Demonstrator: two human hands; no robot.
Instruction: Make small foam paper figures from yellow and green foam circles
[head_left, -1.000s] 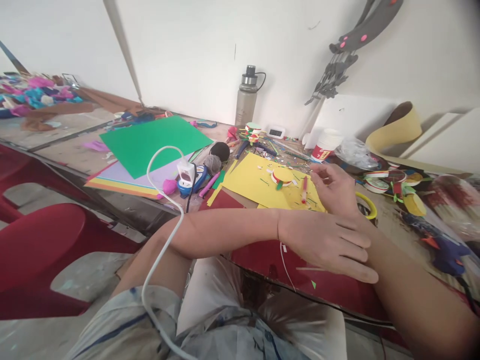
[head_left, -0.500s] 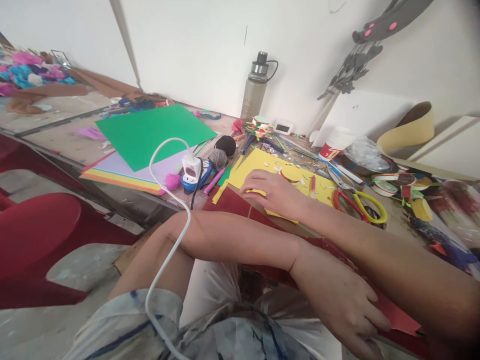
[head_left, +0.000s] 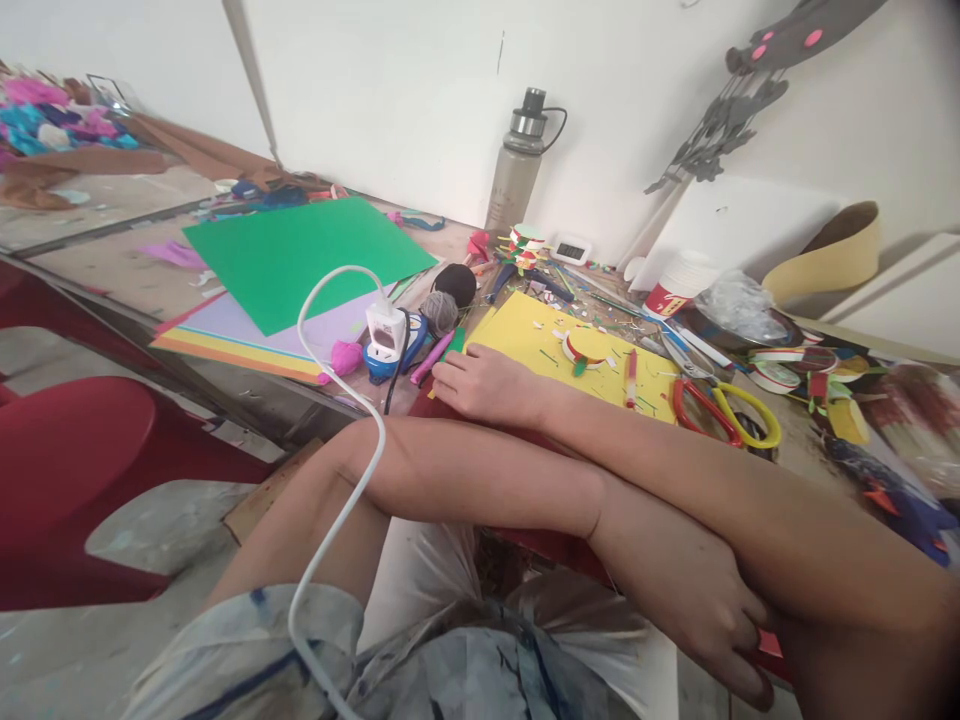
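My forearms cross in front of me. My right hand reaches across to the left and lies palm down at the near left corner of the yellow sheet, fingers loosely bent, over a narrow yellow strip and dark red surface. Nothing shows gripped in it. Under the right forearm, my left hand hangs low at the right with fingers slightly bent and apart, beside a red edge; its palm is hidden. On the yellow sheet are paper scraps, a curled red-and-white paper strip and a red-and-white stick.
Red-and-yellow-handled scissors lie right of the sheet. Left are a blue power strip with a white cable, yarn balls and green paper. Behind stand a bottle and a paper cup. A red stool is at left.
My right hand has moved left and slightly down, from above the yellow sheet to its near left corner. My left hand has stayed nearly in place, and the view has shifted slightly.
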